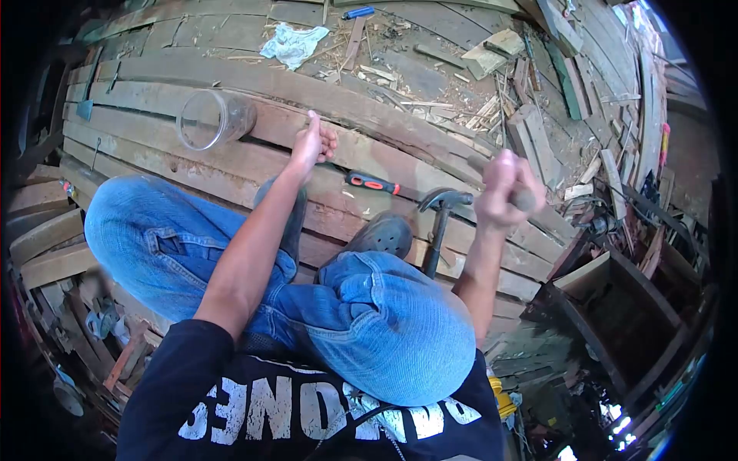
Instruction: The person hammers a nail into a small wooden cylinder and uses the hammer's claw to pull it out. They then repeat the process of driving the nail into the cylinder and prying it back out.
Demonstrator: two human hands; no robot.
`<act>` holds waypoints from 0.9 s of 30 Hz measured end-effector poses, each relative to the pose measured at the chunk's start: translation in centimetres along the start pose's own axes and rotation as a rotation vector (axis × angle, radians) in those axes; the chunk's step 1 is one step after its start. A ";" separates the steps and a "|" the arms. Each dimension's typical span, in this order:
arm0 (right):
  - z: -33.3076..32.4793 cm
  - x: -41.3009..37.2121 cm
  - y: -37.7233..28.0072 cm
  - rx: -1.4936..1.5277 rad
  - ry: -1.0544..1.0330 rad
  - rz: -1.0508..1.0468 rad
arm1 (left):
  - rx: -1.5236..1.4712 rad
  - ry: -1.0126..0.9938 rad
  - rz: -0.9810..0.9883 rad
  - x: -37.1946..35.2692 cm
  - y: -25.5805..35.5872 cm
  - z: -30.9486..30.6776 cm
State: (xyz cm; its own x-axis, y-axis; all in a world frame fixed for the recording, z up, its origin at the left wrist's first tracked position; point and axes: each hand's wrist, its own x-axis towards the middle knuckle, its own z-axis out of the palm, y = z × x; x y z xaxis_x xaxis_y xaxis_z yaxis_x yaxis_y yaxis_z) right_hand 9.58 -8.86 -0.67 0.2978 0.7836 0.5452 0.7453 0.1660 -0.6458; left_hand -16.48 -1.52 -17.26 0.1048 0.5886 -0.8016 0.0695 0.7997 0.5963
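My left hand [310,146] hovers above the planks with its fingers curled in and thumb raised; whether something small is in it I cannot make out. My right hand [503,190], slightly blurred, is wrapped round a short wooden stick or handle [523,200], whose blunt end sticks out below the fist. Between the hands lies a tool with a black and red handle [373,183]. A claw hammer [440,223] rests near my right foot, its head away from me. Left of my left hand, a clear plastic jar [206,121] lies on its side.
Long wooden planks [146,96] form the surface under me. A pale cloth [294,46] and a blue cylindrical item [359,12] lie at the far side. Wood scraps [530,138] are heaped at right, near an open wooden box [615,315].
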 end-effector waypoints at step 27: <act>-5.7 -3.3 0.7 1.227 0.543 0.585 | 1.214 -0.187 0.698 -3.3 -2.1 11.7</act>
State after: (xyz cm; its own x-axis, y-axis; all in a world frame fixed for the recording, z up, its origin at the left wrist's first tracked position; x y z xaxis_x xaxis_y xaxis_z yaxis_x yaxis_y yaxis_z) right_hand 12.55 -14.73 0.17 0.7631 0.6462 0.0014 -0.4411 0.5224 -0.7297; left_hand -5.32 -6.58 -15.36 0.5936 0.7146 -0.3700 0.7381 -0.3002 0.6043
